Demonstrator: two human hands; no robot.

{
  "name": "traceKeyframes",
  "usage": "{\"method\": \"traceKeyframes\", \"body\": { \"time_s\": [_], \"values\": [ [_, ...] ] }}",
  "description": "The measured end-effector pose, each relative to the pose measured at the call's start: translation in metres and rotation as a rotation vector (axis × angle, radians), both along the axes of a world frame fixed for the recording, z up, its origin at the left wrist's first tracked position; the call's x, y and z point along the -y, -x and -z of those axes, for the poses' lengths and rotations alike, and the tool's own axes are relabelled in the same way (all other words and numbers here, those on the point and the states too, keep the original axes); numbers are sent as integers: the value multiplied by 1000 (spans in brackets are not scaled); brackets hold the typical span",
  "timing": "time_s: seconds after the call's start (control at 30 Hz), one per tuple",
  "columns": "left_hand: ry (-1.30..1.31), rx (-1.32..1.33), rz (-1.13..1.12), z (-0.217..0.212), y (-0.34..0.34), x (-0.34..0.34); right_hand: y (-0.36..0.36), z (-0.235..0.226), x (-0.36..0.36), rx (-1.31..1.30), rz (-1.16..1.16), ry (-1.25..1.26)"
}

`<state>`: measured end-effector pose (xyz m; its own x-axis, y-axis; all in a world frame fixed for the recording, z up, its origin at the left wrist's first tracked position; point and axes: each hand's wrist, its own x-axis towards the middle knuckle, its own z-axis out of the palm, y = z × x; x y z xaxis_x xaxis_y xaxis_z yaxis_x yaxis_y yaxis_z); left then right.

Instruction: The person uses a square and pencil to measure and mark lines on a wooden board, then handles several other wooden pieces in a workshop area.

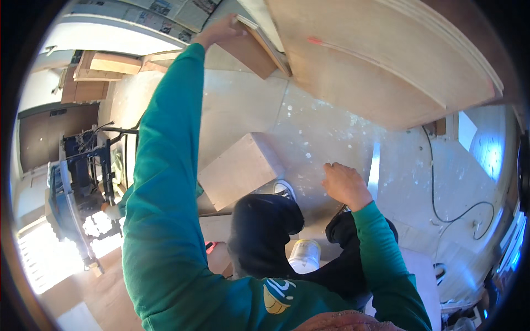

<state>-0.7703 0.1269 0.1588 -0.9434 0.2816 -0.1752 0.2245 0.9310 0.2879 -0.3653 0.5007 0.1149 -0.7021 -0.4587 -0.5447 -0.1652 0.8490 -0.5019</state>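
Note:
My left hand (223, 32) reaches far forward and is closed on the top end of a narrow wooden board (262, 48), which stands tilted beside a large wooden panel (353, 66). In front of my legs, my right hand (345, 185) hangs above the floor with its fingers curled in. Whatever it may hold is hidden. Between my hands, a plain wooden box (240, 171) rests on the floor near my shoe.
A white tub (305, 256) stands between my legs. A dark cable (433, 187) winds over the paint-spotted floor (326, 132) at right. At left stand a black metal frame (105, 171) and wooden pieces (113, 63). A person's hand (110, 209) shows near the frame.

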Motion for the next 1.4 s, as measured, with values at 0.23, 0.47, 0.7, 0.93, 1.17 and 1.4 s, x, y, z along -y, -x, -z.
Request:
{"method": "traceKeyframes", "body": {
  "time_s": [0.23, 0.47, 0.7, 0.93, 1.17, 1.4],
  "values": [
    [-197, 58, -143, -25, -39, 41, -48, 29, 5, 344, 355, 333],
    [-751, 417, -546, 45, -353, 156, -108, -80, -52, 233, 533, 191],
    [-139, 1171, -577, -67, -800, 106, -124, -240, -125, 324, 797, -40],
    [-409, 883, 352, -136, -943, 69, -106, -288, -88, 664, 801, -130],
    [-1192, 552, -1721, -164, -703, 60, 20, -268, -43, 683, 507, -72],
    [-1091, 262, -1453, -263, -548, 117, 172, -253, -19, 628, 516, 108]
  ]
}}
